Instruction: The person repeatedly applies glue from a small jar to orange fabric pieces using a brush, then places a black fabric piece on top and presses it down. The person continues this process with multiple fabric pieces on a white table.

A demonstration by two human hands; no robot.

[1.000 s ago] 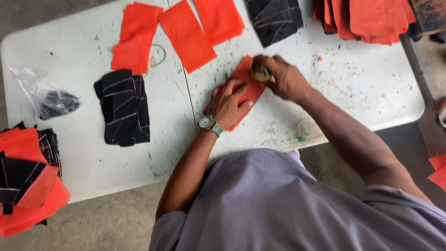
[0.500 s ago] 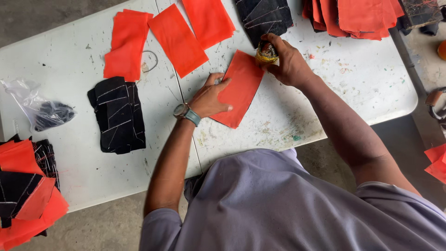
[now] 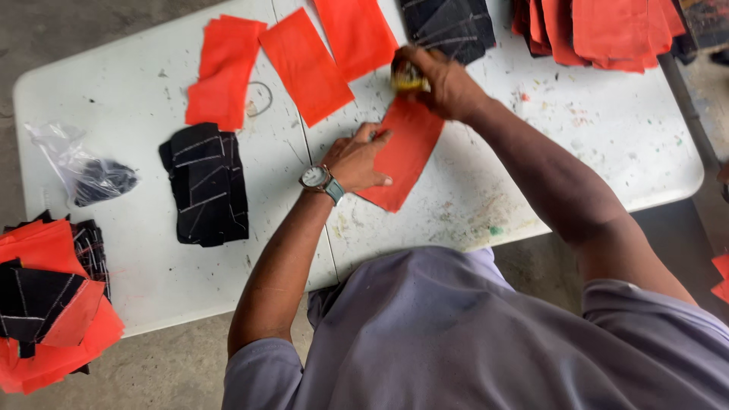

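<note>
An orange rectangular fabric piece [image 3: 402,152] lies on the white table [image 3: 531,152] in front of me. My left hand [image 3: 358,161], with a wristwatch on the wrist, presses flat on the piece's left edge. My right hand [image 3: 440,80] is at the piece's far end, closed around a small yellowish object [image 3: 406,77] that is mostly hidden by the fingers.
Three more orange pieces [image 3: 304,64] lie at the table's far side. Black stitched pieces sit in a stack [image 3: 203,182] at left and another [image 3: 448,26] at the back. A plastic bag [image 3: 83,171] lies far left. Orange and black stacks [image 3: 45,304] overhang the near left; orange stacks [image 3: 607,30] sit back right.
My right hand has slid with the small object from the middle of the orange piece up to its far end. My left hand stayed pressed on the piece.
</note>
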